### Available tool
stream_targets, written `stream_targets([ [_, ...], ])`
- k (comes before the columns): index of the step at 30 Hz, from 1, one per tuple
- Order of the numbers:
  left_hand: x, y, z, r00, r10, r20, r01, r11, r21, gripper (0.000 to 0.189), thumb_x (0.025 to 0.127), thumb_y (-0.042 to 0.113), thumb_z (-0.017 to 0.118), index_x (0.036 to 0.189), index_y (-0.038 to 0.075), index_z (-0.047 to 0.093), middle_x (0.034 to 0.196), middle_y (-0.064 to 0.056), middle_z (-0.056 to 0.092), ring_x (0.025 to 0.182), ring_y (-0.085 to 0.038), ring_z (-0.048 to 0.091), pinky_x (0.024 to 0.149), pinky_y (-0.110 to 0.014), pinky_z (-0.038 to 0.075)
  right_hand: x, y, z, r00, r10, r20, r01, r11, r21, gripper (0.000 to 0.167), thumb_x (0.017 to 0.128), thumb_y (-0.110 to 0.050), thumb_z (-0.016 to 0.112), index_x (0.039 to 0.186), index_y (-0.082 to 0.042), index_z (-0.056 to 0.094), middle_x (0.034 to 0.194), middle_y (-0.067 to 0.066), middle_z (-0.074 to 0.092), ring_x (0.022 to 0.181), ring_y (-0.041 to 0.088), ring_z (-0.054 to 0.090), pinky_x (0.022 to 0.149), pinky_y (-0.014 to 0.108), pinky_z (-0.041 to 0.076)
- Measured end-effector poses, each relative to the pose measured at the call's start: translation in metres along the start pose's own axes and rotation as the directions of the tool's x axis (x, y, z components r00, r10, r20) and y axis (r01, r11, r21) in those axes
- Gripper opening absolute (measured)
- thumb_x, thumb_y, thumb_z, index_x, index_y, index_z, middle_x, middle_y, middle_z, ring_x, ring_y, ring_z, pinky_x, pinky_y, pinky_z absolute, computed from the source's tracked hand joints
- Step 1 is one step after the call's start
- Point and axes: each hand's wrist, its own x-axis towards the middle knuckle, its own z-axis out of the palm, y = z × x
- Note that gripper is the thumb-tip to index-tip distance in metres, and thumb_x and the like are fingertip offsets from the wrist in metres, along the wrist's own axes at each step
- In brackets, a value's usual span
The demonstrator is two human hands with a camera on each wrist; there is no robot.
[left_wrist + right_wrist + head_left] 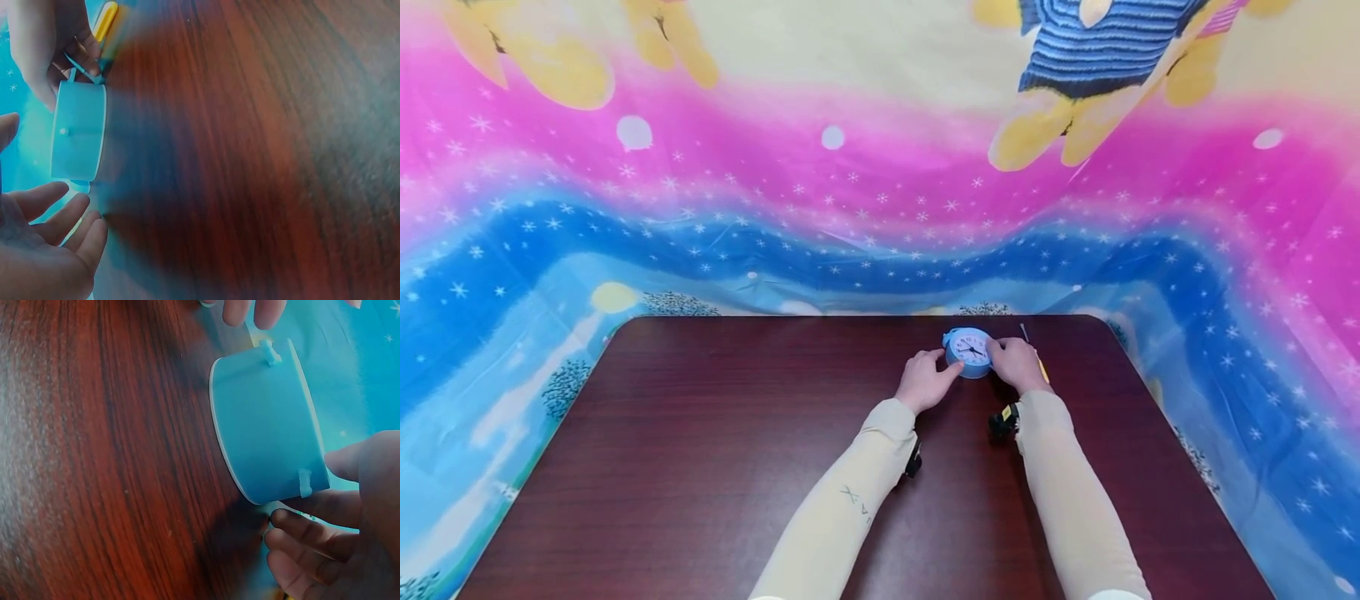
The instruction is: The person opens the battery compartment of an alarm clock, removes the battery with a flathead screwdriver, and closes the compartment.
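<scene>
A light-blue round alarm clock (968, 352) with a white dial lies face up near the back edge of the dark wooden table, right of centre. My right hand (1017, 364) grips its right side, the thumb by the dial's edge and the other fingers lower down. Two small feet stick out of the clock's side wall (265, 425) in the right wrist view. On the clock's left, my left hand (925, 382) has its fingers spread and loosely bent. A gap shows between most of these fingers and the clock (78, 131) in the left wrist view.
A thin tool with a metal shaft and yellow handle (1042, 369) lies just beyond my right hand, partly hidden by it. The table (737, 467) has rounded back corners. A colourful cloth (865, 192) hangs behind and around it.
</scene>
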Motion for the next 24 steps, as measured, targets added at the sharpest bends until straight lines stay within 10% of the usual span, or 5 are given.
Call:
stream_targets([
  [24,-0.0023,-0.0028,0.0041,0.998,0.033,0.053,-0.035,0.999,0.025,0.061,0.108,0.040,0.048,0.154,0.001,0.041,0.153,-0.016,0.045,0.140,-0.032,0.036,0.113,-0.043,0.032,-0.0047,-0.0045,0.0075,1.000,-0.024,-0.007,0.024,1.000,0.005,0.054,0.111,-0.030,0.034,0.140,0.012,0.053,0.138,0.030,0.054,0.125,0.043,0.051,0.105,0.057,0.041],
])
